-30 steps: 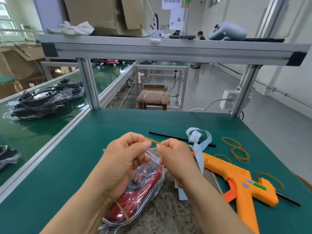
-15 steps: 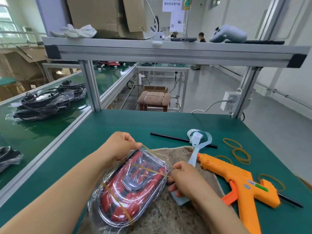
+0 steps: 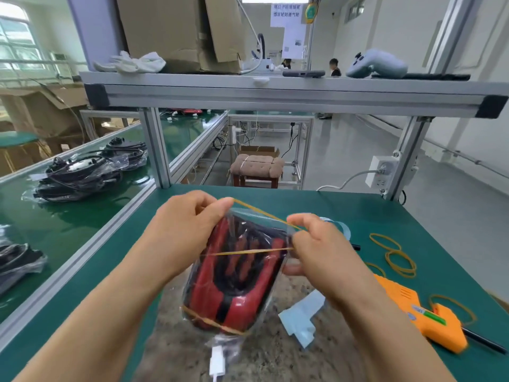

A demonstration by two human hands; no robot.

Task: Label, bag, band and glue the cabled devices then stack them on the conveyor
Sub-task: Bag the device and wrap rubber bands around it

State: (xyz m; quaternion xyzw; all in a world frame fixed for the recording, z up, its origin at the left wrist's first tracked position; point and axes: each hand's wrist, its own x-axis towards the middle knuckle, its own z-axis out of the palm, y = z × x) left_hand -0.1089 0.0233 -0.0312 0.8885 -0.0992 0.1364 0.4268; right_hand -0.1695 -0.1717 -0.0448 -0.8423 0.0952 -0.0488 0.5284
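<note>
A red and black device in a clear bag is held tilted above the speckled mat. My left hand grips the bag's far top corner and one end of a stretched yellow rubber band. My right hand pinches the band's other end at the bag's right edge. One strand crosses the bag's middle. A second band circles the bag's near end. A white plug hangs out of the bag's bottom.
An orange glue gun lies on the green table at the right, with loose rubber bands behind it. Blue label backing lies on the mat. Bagged black devices are piled on the conveyor at the left.
The bagged device has been lifted and tilted up from the mat. Both hands have raised and stretched the rubber band wider across the bag's far end.
</note>
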